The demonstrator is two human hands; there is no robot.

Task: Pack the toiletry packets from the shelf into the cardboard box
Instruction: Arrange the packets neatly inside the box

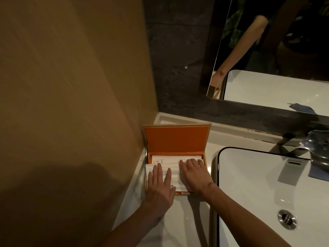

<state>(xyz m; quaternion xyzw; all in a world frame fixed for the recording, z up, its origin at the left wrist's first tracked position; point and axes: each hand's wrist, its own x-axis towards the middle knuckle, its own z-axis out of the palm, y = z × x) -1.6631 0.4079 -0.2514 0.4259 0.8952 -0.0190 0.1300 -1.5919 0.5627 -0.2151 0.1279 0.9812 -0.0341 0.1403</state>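
A cardboard box with an orange lining stands open on the white counter in the corner, its lid upright against the back. White toiletry packets lie flat inside it; one sticks out over the box's left edge. My left hand lies flat, fingers spread, on the left packets. Flat on the right packets rests my right hand. Neither hand grips anything. The near part of the box is hidden under my hands.
A tan wall runs close along the left of the box. A white sink basin with a drain lies just right of it. A dark faucet and a mirror are at the back right.
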